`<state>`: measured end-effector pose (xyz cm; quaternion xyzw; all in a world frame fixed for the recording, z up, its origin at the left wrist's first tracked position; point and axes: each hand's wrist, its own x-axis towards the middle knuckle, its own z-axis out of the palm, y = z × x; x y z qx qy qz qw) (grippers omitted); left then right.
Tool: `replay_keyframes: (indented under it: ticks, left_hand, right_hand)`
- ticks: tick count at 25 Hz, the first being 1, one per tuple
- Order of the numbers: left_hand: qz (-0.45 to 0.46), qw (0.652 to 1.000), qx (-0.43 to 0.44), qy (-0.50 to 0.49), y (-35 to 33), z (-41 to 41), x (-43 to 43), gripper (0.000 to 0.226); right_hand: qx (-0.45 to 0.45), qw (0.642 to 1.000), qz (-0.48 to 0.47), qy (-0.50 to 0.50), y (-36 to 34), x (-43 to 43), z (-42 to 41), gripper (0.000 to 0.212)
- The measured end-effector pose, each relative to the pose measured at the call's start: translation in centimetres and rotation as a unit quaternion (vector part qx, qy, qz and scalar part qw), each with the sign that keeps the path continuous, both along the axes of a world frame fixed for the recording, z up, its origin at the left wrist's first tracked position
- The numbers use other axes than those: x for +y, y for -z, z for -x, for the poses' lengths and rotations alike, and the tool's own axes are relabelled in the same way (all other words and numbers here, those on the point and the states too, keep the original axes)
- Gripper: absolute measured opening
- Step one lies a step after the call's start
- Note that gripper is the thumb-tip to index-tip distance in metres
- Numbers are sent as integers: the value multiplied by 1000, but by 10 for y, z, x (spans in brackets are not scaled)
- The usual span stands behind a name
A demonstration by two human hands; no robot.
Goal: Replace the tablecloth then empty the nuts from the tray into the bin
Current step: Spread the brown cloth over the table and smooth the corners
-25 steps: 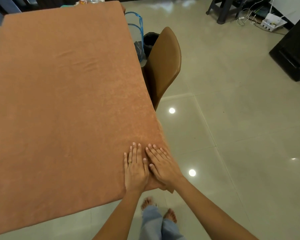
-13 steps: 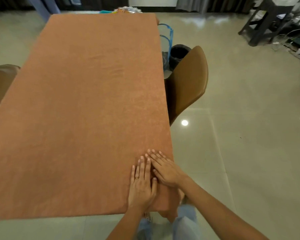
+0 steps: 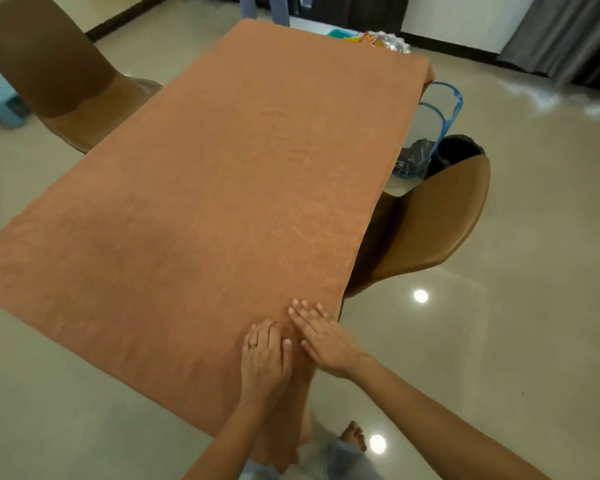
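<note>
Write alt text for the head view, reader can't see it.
The left hand and right hand rest palm-down, side by side, on the near right corner of an orange-brown tablecloth spread out flat. A brown chair stands at the right, a black bin beyond it.

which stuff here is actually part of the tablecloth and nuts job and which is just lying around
Job:
- tablecloth, with left hand and right hand flat on its near corner
- tray at the far end, contents unclear
- black bin on the floor

Lying about:
- right chair
- left chair
- blue basket
- blue stool
</note>
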<state>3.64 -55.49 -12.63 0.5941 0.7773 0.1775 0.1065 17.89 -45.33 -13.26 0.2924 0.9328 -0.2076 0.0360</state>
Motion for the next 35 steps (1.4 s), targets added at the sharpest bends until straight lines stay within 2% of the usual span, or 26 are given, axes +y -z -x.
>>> replay_keyframes:
  ticks: [3,6,9,12,14,16,18,23,28,31,33,35]
  left_hand:
    - [7,994,-44,-104,6,-48,18,53]
    - [43,992,-13,-114,18,-56,11,61]
    - [68,992,18,-105,22,-57,11,64]
    - [70,985,10,-157,20,-65,22,69]
    - [60,978,4,-197,19,-70,49,69]
    - [35,974,-14,-224,16,-72,90,60]
    - [28,973,-21,-230,13,-72,134,58]
    - [73,974,-1,-215,25,-70,153,62]
    - [80,970,14,-231,23,-71,154,64]
    - [102,949,56,-292,12,-80,170,65]
    - [104,929,57,-352,6,-92,210,59]
    - [61,927,21,-369,4,-106,266,57]
  right_hand:
    - [-17,999,-5,-42,2,21,3,61]
    - [-28,997,-36,-69,4,67,-11,68]
    - [-40,998,-56,-7,5,121,-23,71]
    - [-54,995,-41,68,-2,158,-13,64]
    - [-26,998,-46,15,-3,168,1,62]
    - [2,995,-49,-91,-1,168,13,62]
    - [-3,986,-56,-155,5,174,18,62]
    - [-20,996,-47,-79,10,248,11,65]
    - [-44,995,-82,-30,8,372,-27,67]
    - [-55,996,-68,7,2,429,-51,78]
    - [-36,998,-50,-35,-5,434,-50,78]
    - [-14,990,-50,-132,-2,419,-43,72]
